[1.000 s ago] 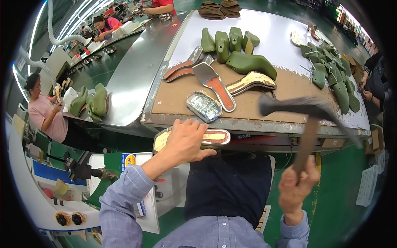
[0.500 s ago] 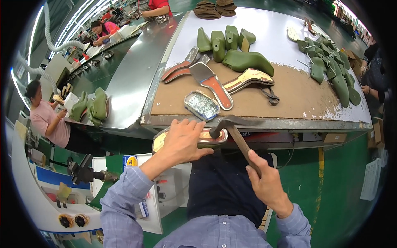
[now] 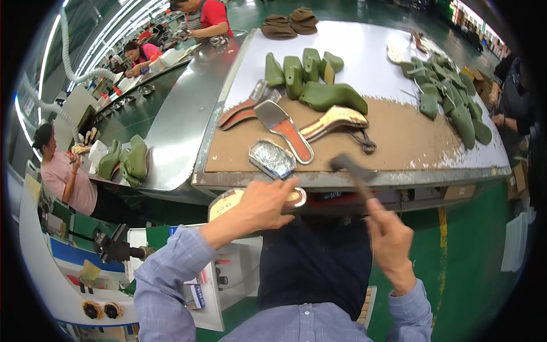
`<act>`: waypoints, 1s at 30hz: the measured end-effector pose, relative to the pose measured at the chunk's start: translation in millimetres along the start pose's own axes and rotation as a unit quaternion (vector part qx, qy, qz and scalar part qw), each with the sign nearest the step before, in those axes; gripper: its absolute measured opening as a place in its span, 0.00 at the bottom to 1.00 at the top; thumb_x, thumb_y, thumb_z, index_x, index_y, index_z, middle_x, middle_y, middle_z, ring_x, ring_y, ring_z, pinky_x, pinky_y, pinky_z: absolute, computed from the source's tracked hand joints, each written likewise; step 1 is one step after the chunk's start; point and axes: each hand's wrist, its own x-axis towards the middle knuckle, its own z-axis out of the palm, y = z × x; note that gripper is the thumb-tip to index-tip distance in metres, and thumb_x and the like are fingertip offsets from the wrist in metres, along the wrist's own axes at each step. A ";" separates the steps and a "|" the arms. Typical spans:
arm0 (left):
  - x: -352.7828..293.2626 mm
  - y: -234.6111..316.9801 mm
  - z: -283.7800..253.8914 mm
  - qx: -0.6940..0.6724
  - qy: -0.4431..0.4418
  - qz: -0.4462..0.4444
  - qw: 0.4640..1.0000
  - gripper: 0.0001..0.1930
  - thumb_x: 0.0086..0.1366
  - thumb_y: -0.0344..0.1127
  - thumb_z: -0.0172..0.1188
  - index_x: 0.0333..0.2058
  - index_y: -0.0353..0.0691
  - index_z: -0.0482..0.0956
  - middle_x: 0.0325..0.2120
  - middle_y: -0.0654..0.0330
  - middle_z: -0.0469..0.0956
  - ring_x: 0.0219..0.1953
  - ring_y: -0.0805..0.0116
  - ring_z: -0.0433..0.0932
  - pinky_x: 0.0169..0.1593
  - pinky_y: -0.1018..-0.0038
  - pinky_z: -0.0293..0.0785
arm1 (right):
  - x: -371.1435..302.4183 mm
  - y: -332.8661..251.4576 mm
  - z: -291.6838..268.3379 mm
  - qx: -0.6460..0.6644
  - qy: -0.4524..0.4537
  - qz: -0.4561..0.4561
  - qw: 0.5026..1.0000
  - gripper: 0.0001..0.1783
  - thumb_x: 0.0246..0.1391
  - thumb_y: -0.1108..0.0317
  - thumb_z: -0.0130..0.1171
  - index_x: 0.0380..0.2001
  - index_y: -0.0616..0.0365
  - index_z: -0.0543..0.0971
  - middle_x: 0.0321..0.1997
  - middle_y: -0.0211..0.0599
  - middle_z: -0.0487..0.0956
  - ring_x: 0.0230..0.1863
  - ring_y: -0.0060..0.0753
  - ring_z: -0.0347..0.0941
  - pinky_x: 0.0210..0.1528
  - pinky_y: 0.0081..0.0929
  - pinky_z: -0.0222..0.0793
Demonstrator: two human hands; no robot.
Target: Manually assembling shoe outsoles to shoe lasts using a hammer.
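Note:
My left hand (image 3: pixel 257 206) is closed over a shoe last with a cream insole (image 3: pixel 227 203) on its upturned face, held just off the table's front edge. One rounded end of it shows past my fingertips. My right hand (image 3: pixel 392 235) grips the wooden handle of a hammer (image 3: pixel 348 165). The hammer head is raised to the right of the last, apart from it, and slightly blurred. Beyond my left hand, a clear plastic tray of nails (image 3: pixel 271 158) sits near the table edge. Insoles with orange-red fronts (image 3: pixel 292 138) lie behind it.
On the table (image 3: pixel 399 162), a last with a cream insole (image 3: pixel 336 118) lies beside pincers (image 3: pixel 364 142). Green lasts (image 3: pixel 333 97) stand behind, with a larger pile (image 3: pixel 456 97) at right. A white machine (image 3: pixel 91 285) is at lower left. Co-workers sit at left and far left.
The hammer head has lifted off the end of the last and swung to the right, with my right hand moving right. My left hand stays on the last. The view has shifted slightly.

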 end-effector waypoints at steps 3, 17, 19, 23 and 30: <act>12.4 6.6 -24.3 -0.006 -0.138 -0.003 0.990 0.37 0.48 0.50 0.67 0.55 0.43 0.65 0.35 0.48 0.79 0.35 0.47 0.78 0.37 0.57 0.73 | 14.5 54.0 -18.0 -0.117 0.063 0.075 0.988 0.22 0.52 0.77 0.58 0.52 0.53 0.75 0.39 0.47 0.79 0.35 0.46 0.78 0.36 0.34 0.73; -131.3 -256.8 58.9 -0.145 0.513 -0.449 0.717 0.34 0.47 0.39 0.73 0.50 0.31 0.68 0.43 0.51 0.74 0.47 0.57 0.73 0.53 0.66 0.67 | 97.9 26.1 96.8 0.054 -0.022 0.007 0.998 0.17 0.53 0.64 0.60 0.44 0.61 0.75 0.38 0.49 0.77 0.40 0.52 0.75 0.42 0.41 0.70; -134.1 -264.3 64.7 -0.153 0.485 -0.511 0.693 0.39 0.45 0.41 0.74 0.53 0.31 0.65 0.46 0.47 0.73 0.49 0.55 0.72 0.55 0.64 0.66 | 114.0 14.9 140.7 0.040 -0.034 0.013 0.999 0.20 0.53 0.57 0.60 0.42 0.61 0.76 0.39 0.49 0.77 0.39 0.52 0.75 0.42 0.43 0.70; -102.8 -246.0 28.1 -0.063 0.495 -0.457 0.737 0.36 0.51 0.36 0.68 0.56 0.33 0.60 0.53 0.45 0.68 0.56 0.53 0.67 0.60 0.63 0.60 | 141.1 18.9 171.4 0.035 -0.156 0.088 0.983 0.23 0.52 0.51 0.61 0.40 0.61 0.76 0.37 0.50 0.78 0.40 0.53 0.75 0.39 0.44 0.69; 67.3 -139.1 -7.0 -0.169 0.407 -0.154 0.884 0.21 0.59 0.33 0.61 0.51 0.36 0.69 0.41 0.51 0.78 0.46 0.56 0.77 0.51 0.66 0.71 | 110.8 21.9 154.6 0.560 0.129 0.279 0.770 0.11 0.61 0.63 0.53 0.32 0.59 0.70 0.25 0.36 0.73 0.26 0.23 0.71 0.32 0.21 0.70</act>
